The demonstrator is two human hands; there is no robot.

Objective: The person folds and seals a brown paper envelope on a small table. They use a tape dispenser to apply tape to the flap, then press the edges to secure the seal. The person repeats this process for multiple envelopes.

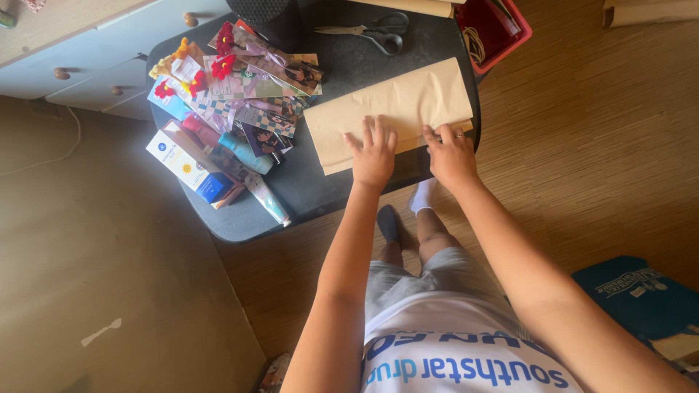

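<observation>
Fingers (pixel 369 135) of the left hand (pixel 373 156) spread apart and pressed flat on the near edge of the folded tan paper (pixel 389 109); fingers (pixel 435 133) of the right hand (pixel 451 154) also laid down on that same edge, slightly splayed, clamped on nothing. Going left to right along the dark worktop (pixel 342 58): heaped at the left edge, a pile of small boxes, tubes and cards with red flowers and ribbons (pixel 226 109), none of it wrapped as far as can be seen; then the paper, lying toward the right near corner, already doubled over into a flat rectangle and apparently being creased; scissors (pixel 371 30) resting unused at the far edge; a red basket (pixel 502 29) just past the right far corner. Judged from this: paper cut and folded, crease under way; wrapping of the piled items seemingly not begun.
</observation>
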